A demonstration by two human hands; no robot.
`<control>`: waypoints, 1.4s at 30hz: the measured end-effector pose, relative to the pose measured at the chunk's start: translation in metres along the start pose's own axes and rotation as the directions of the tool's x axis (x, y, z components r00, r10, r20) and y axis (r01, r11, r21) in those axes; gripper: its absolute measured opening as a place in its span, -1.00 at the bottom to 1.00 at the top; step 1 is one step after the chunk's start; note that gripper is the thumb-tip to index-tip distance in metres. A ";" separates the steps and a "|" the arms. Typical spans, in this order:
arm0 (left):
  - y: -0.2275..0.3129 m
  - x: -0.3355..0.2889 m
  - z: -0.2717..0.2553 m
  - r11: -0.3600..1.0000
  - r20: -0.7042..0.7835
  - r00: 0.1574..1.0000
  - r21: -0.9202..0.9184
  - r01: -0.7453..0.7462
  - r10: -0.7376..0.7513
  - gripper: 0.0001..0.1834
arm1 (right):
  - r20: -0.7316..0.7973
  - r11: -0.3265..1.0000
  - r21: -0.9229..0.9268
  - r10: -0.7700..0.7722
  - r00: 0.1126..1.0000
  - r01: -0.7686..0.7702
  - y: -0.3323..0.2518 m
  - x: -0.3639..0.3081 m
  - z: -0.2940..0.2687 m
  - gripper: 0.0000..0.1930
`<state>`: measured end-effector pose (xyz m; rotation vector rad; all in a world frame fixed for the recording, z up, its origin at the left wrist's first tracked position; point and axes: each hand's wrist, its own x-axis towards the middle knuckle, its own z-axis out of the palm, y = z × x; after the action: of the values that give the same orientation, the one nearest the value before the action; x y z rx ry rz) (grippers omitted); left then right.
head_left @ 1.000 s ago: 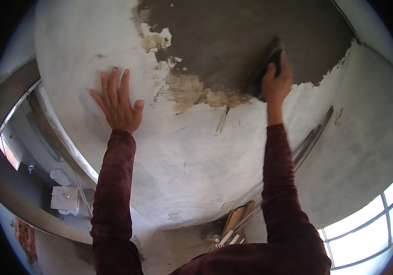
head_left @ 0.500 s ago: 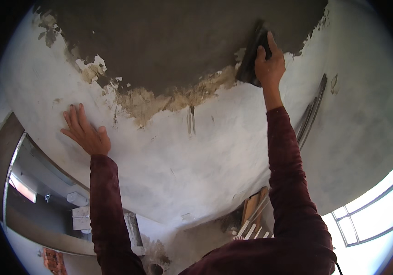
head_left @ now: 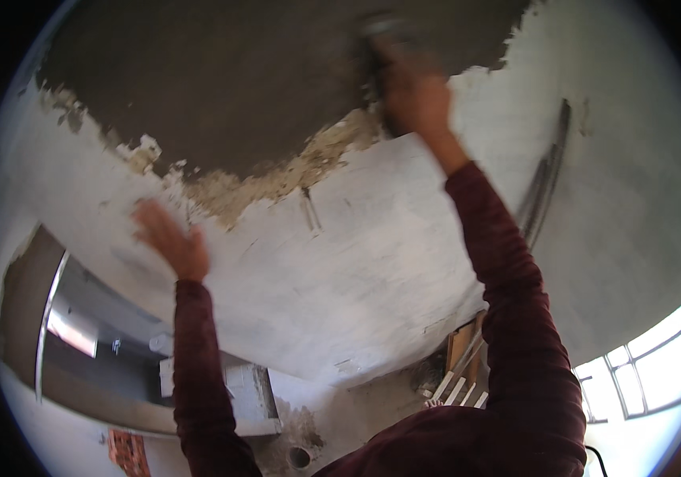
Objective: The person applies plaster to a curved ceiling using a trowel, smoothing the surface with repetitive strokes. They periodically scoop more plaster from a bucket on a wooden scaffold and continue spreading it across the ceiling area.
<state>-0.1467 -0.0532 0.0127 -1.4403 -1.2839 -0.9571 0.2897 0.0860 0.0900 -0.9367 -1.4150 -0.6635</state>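
My right hand (head_left: pixel 420 94), smeared by motion, is closed round a dark plastering trowel (head_left: pixel 374 60) at the upper middle. The trowel lies against the lower right part of a dark grey plaster patch (head_left: pixel 229 79), by its ragged edge. A crumbly tan band (head_left: pixel 289 175) runs along the patch's bottom, and below it is the pale wall (head_left: pixel 340 262). Farther left, my left hand (head_left: pixel 175 242) has its fingers stretched out and holds nothing. It is over the pale wall, below the patch; blur hides whether it touches.
Long dark strips (head_left: pixel 545 179) lean on the wall at right. Boards and white strips (head_left: pixel 459 381) stand at the lower right, near a barred window (head_left: pixel 642 378). At lower left are an opening with a metal-edged frame (head_left: pixel 50 318), exposed brick (head_left: pixel 128 451) and a round hole (head_left: pixel 299 457).
My right hand and the trowel have moved left along the patch's lower edge. My left hand has shifted slightly right. The whole view has tilted a little.
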 end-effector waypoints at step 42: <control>0.196 -0.092 -0.125 0.673 0.749 0.662 -0.509 0.537 0.039 -0.48 | 0.065 0.939 0.335 -0.112 0.992 0.084 -0.008 -0.041 -0.006 -0.47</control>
<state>0.0385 -0.1966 -0.0738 -2.4576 -1.8594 -1.2242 0.2824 0.0703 0.0512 -0.6361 -1.5965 -0.4429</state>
